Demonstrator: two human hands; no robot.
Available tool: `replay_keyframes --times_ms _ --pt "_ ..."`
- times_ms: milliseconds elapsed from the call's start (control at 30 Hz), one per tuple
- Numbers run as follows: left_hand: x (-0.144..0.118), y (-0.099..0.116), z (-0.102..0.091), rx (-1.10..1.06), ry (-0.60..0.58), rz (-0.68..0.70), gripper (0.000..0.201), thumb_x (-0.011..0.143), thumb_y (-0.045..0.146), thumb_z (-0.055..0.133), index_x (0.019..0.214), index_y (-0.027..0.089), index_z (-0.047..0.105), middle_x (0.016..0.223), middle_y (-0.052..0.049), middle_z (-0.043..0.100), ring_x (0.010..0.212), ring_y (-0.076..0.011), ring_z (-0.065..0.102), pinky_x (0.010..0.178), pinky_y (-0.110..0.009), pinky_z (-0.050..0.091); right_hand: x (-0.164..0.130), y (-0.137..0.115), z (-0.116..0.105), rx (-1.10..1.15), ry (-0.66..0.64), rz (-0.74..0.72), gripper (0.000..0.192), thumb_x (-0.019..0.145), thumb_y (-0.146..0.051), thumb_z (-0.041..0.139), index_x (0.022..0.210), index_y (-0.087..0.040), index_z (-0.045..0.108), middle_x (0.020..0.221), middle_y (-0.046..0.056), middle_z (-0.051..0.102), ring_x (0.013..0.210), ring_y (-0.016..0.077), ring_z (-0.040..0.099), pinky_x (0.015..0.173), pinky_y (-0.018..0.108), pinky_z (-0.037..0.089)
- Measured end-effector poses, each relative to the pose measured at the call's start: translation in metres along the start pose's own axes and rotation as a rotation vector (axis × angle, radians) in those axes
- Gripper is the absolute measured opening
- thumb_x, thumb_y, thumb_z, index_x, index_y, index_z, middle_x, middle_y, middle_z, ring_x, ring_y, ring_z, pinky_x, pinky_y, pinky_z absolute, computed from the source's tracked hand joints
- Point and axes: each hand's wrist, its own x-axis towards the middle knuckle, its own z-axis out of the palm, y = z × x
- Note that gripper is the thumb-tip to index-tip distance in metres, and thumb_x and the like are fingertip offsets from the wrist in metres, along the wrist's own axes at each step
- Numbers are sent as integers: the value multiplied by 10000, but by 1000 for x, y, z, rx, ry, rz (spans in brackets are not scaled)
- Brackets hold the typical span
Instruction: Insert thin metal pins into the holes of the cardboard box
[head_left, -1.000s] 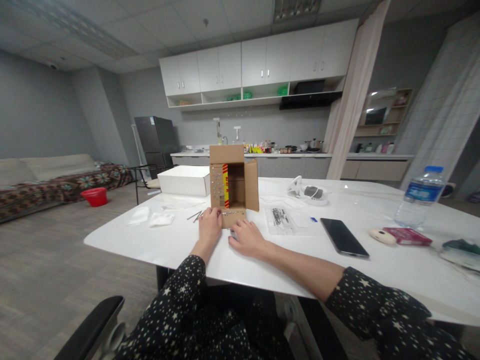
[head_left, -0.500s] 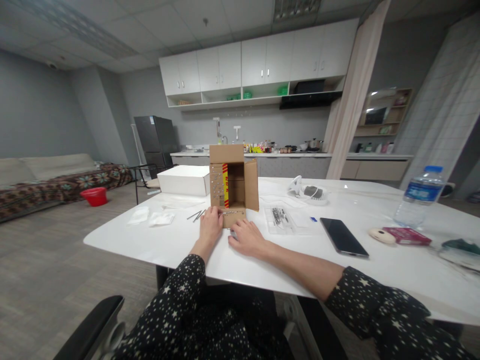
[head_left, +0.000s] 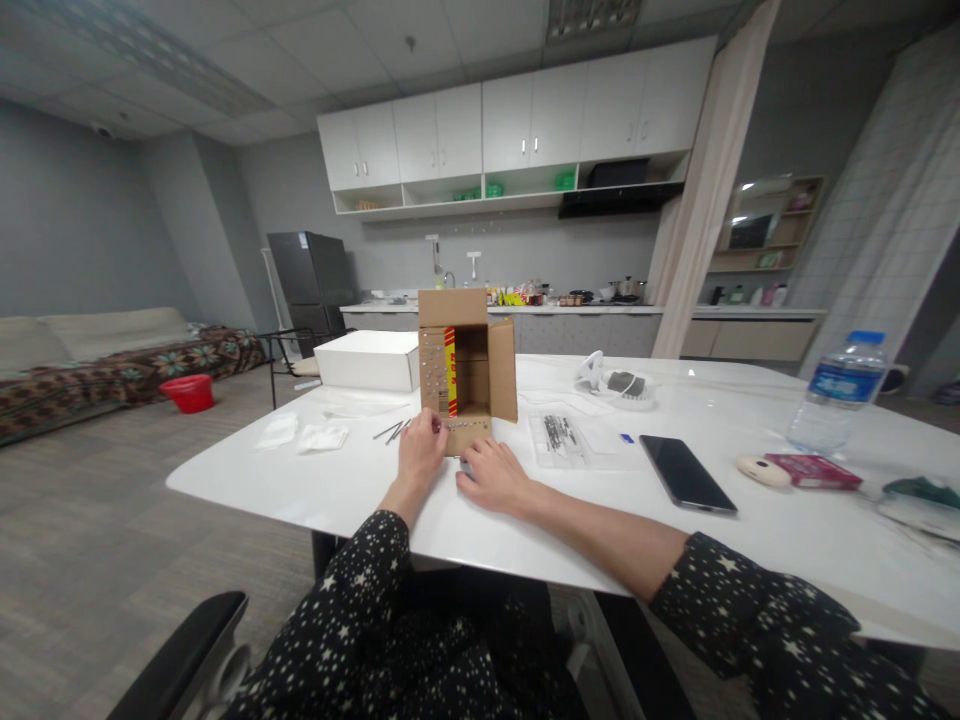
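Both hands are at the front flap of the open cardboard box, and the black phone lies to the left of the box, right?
Not quite. The head view shows the black phone lying to the right of the cardboard box, past the clear tray. The rest holds: the left hand and right hand are both at the box's front flap.

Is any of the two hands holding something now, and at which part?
The left hand rests against the cardboard box at its lower front flap. The right hand lies on the table over something small. A true grip cannot be told.
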Motion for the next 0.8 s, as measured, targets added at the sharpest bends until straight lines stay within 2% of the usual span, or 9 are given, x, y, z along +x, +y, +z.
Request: replay_keyframes --times_ms 267,533,800 --pt "0 3 -3 -48 104 53 62 902 248 502 885 209 547 858 -41 670 844 -191 629 872 -343 448 0 0 0 -3 7 -4 300 914 -358 474 1045 -155 653 1107 127 625 1044 253 531 869 377 396" --pt "-3 2 1 -187 21 224 76 914 259 502 923 208 559 856 -30 667 765 -168 601 804 -322 470 0 1 1 0 15 -16 331 920 -371 456 1072 -159 661 1109 131 628 1047 266 534 874 395 409" --pt "-4 -2 6 -253 -90 232 80 897 248 511 936 212 570 831 -14 660 735 -154 588 749 -296 485 0 1 1 8 19 -16 328 915 -364 465 1097 -169 655 1127 127 627 1054 258 535 889 384 401"
